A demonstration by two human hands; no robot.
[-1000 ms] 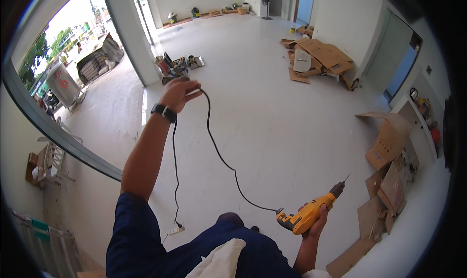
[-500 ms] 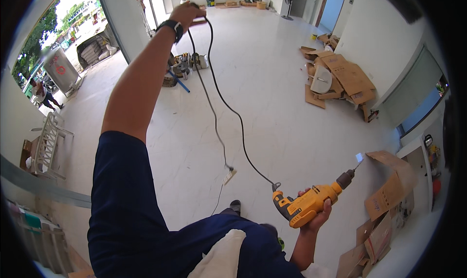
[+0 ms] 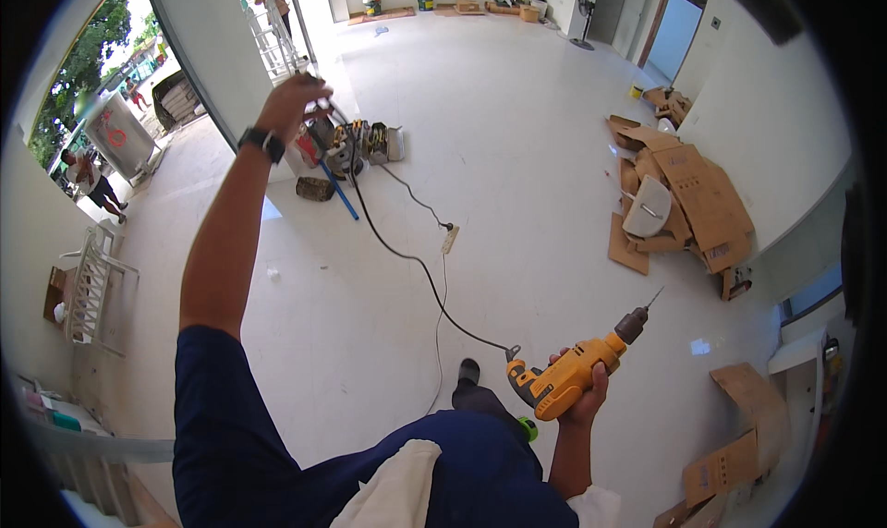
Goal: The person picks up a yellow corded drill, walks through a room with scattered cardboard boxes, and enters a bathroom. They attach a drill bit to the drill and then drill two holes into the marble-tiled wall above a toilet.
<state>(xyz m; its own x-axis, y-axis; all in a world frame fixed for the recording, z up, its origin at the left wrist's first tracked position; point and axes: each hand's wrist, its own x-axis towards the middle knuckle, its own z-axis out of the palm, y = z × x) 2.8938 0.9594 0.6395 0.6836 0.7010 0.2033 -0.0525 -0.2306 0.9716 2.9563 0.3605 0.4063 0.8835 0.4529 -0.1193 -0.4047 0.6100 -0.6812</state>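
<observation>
Right of centre in the lower half of the frame, the right hand [image 3: 584,404] has its fingers wrapped round the body of a yellow-and-black drill [image 3: 573,371], whose bit [image 3: 655,296] points to the upper right. At the upper left, the left hand [image 3: 297,101] is raised with its fingers partly spread beside the black cord [image 3: 404,254] that curves down to the drill, and I cannot tell whether they grip it. A pale socket strip [image 3: 450,241] lies on the floor [image 3: 370,334] near the centre, with flattened cardboard [image 3: 693,191] heaped at the right.
</observation>
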